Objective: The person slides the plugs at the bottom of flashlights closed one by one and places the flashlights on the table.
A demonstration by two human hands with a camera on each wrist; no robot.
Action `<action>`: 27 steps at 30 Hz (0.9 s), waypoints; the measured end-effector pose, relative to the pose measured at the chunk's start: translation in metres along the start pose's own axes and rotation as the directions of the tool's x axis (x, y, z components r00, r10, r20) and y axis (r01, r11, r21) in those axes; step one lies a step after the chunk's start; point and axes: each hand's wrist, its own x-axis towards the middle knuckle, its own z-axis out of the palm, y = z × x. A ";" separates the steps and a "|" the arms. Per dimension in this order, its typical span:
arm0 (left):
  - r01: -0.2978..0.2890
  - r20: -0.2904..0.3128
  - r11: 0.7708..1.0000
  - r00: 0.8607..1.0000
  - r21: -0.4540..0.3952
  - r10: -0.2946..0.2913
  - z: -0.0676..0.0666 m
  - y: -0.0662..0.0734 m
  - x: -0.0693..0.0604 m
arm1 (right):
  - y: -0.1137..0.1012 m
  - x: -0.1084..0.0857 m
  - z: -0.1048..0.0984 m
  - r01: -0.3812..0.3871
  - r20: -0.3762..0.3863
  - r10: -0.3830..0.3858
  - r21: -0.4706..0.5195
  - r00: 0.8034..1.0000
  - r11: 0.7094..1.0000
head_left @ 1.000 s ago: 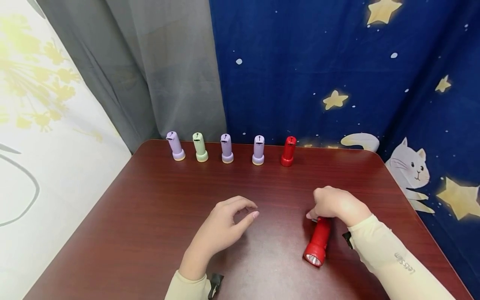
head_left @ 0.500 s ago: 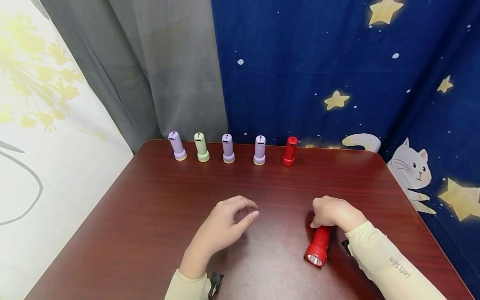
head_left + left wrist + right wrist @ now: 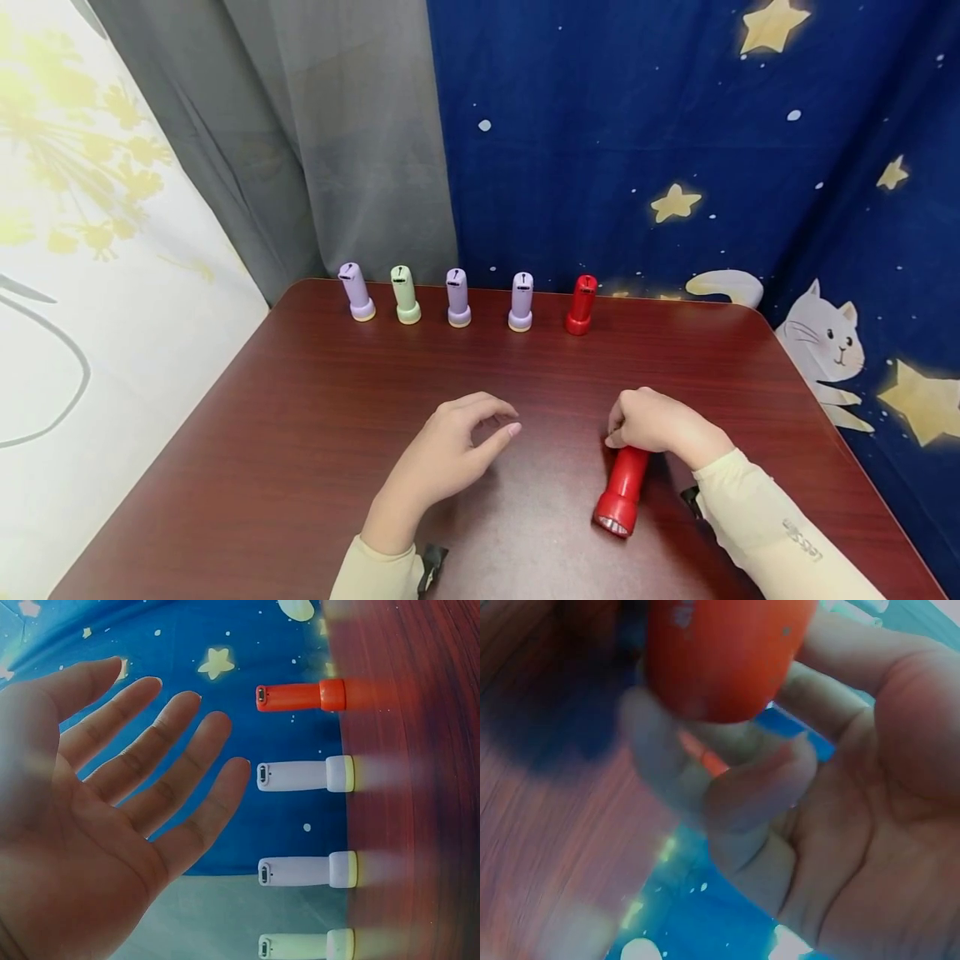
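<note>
A red flashlight [image 3: 626, 490] slants on the right half of the table in the head view, its lens end toward me. My right hand [image 3: 660, 425] grips its tail end from above, fingers curled about it. Close up in the right wrist view, the rounded end of the flashlight [image 3: 720, 667] sits between thumb and fingers. To the left, my left hand [image 3: 453, 446] hovers with fingers loosely bent, touching nothing. In the left wrist view its palm and spread fingers [image 3: 169, 765] show bare.
Along the far edge of the brown table [image 3: 315, 433] several small flashlights stand upright on their heads: a purple one [image 3: 357, 292], a green one [image 3: 405, 295], two more purple ones, and a red one [image 3: 581, 305]. Behind them hang grey and blue curtains [image 3: 555, 125].
The red flashlight has shifted a little left at its lens end, and my right hand has taken hold of its tail end. My left hand stays as it was.
</note>
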 end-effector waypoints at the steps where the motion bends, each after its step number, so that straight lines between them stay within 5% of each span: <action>1: -0.002 -0.001 1.000 1.000 0.002 0.002 0.000 0.000 0.000 | -0.007 -0.003 -0.004 0.008 -0.013 -0.008 0.012 1.000 1.000; 5: -0.002 0.004 0.999 1.000 0.033 0.002 0.002 0.002 0.002 | -0.024 -0.008 -0.013 0.043 -0.071 -0.039 0.051 0.997 0.998; 8: -0.025 0.005 0.984 1.000 0.178 0.025 0.006 0.010 0.008 | -0.034 -0.010 -0.023 0.072 -0.124 -0.063 0.074 0.990 0.995; 10: -0.073 0.015 0.948 0.997 0.310 0.072 0.009 0.019 0.015 | -0.043 -0.014 -0.034 0.091 -0.164 -0.077 0.082 0.983 0.993; 13: -0.167 0.036 0.857 0.985 0.488 0.171 0.014 0.035 0.028 | -0.057 -0.018 -0.049 0.133 -0.241 -0.106 0.095 0.965 0.987; 17: -0.224 0.021 0.777 0.965 0.588 0.262 0.015 0.048 0.039 | -0.076 -0.024 -0.066 0.166 -0.355 -0.102 0.153 0.929 0.974; 22: -0.206 -0.062 0.785 0.953 0.585 0.296 0.010 0.055 0.046 | -0.090 -0.030 -0.079 0.140 -0.447 -0.012 0.255 0.895 0.957; 27: -0.231 -0.100 0.801 0.936 0.552 0.339 0.004 0.056 0.048 | -0.094 -0.031 -0.085 0.128 -0.468 0.056 0.353 0.882 0.927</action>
